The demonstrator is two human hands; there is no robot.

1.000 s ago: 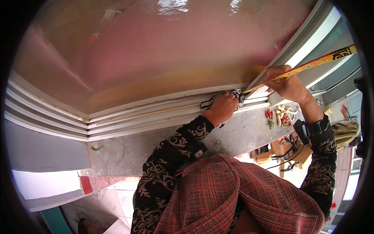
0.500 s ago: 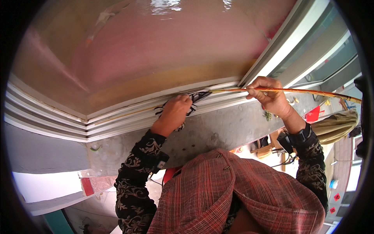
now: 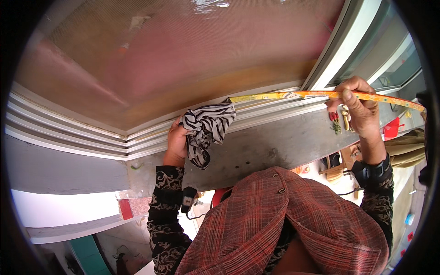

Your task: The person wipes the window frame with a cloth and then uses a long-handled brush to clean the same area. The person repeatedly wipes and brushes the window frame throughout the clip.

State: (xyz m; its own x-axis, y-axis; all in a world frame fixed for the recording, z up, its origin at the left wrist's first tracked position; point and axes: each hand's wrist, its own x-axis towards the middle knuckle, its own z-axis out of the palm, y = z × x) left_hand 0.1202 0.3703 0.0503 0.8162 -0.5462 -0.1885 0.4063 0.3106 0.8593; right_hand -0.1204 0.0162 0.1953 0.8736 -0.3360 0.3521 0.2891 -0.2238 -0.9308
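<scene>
A long, thin orange-and-yellow strip (image 3: 302,94) runs from the right edge towards the middle. My right hand (image 3: 360,105) pinches it between thumb and fingers. At the strip's left end hangs a bunched black-and-white striped cloth (image 3: 208,126), which covers that end. My left hand (image 3: 175,142) grips the cloth at its left side; some fingertips are hidden behind it. The cloth is just over the white window tracks (image 3: 256,114), with part of it hanging over the grey sill.
Beyond the tracks stands a mesh screen (image 3: 183,59), with a white window frame (image 3: 343,46) to the right. On the grey sill (image 3: 256,142) lie small red and green things (image 3: 335,121) and a red piece (image 3: 392,128). An olive cloth (image 3: 405,149) hangs at the right.
The cloth has lifted off the tracks and turned over, showing more of its stripes. My left hand has shifted left and down. My right hand has moved right along with the strip, now showing its broad face.
</scene>
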